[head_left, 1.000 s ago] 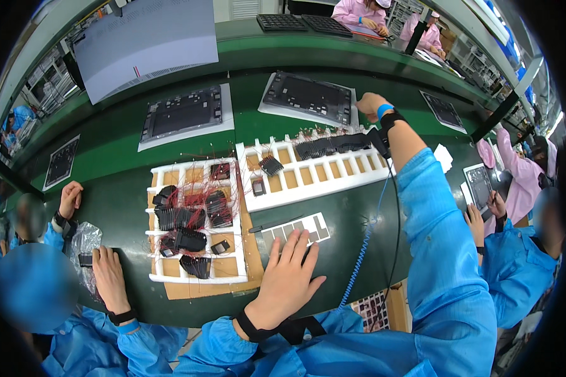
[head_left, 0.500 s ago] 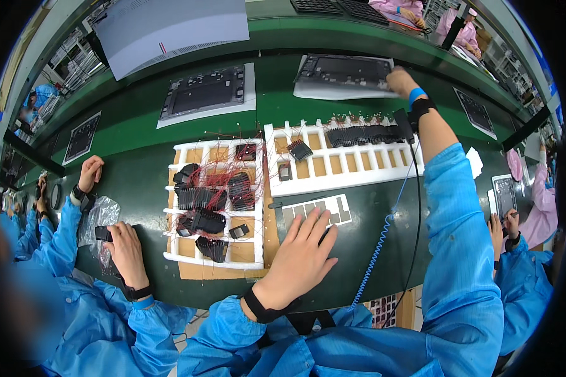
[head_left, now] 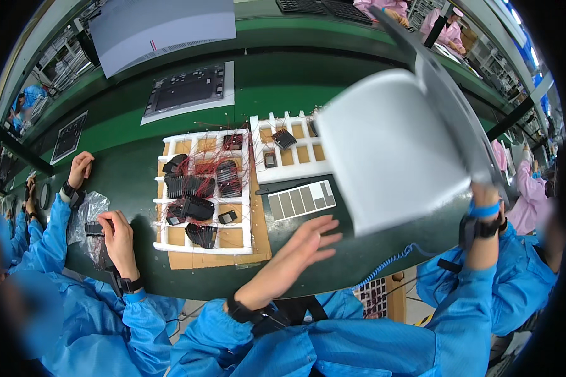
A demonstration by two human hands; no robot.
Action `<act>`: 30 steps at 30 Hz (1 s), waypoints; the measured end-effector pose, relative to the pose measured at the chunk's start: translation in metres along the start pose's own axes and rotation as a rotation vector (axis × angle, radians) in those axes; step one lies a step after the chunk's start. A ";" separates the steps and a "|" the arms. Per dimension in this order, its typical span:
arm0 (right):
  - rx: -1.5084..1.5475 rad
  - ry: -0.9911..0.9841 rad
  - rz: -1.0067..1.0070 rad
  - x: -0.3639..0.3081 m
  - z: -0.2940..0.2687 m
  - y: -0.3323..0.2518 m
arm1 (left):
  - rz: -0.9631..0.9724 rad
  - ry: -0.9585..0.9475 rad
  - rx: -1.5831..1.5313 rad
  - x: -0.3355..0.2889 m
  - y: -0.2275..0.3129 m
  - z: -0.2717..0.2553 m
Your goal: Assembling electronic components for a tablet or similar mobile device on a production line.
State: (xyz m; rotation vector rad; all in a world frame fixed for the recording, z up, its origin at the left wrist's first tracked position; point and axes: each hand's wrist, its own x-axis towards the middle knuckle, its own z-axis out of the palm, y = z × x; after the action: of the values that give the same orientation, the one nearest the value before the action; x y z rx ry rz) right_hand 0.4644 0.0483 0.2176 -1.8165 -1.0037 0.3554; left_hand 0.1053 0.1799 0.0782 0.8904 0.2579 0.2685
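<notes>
Upright at the right, a thin dark device panel (head_left: 449, 116) tilts beside a white foam sheet (head_left: 393, 154), both blurred by motion. At their lower right corner my right hand (head_left: 486, 193) is closed on the panel; its fingers are mostly hidden. My left hand (head_left: 292, 254) hovers over the table's near side, fingers stretched out and holding nothing. Just beyond it lies a white card with grey rectangles (head_left: 302, 200). A white foam tray (head_left: 250, 207) of black parts with red wires stands left of it. The panel and sheet cover much of a second foam tray (head_left: 292, 174).
Another dark panel (head_left: 185, 91) lies on a white sheet at the back. To the left, a co-worker's hand (head_left: 119, 242) is beside a small black part and a clear plastic bag (head_left: 91, 217). A coiled blue cord (head_left: 383, 267) hangs near the front edge.
My right hand has brought the dark panel and white sheet from the far table toward me, raising them on edge. My left hand has lifted off the card and turned sideways.
</notes>
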 end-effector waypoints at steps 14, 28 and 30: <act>-0.329 -0.246 0.131 -0.154 0.069 0.085 | -0.054 0.319 0.136 -0.032 -0.033 -0.022; -0.484 -0.610 -0.646 0.080 0.216 0.019 | 0.227 0.483 0.382 -0.068 -0.034 0.007; -0.412 -0.687 -0.557 0.092 0.229 0.023 | 0.210 0.472 0.519 -0.083 -0.022 0.014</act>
State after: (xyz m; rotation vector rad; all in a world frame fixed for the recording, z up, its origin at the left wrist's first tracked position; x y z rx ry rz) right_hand 0.3875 0.2569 0.1088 -1.6869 -2.1311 0.4561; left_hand 0.0347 0.1282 0.0784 1.3652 0.6946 0.6269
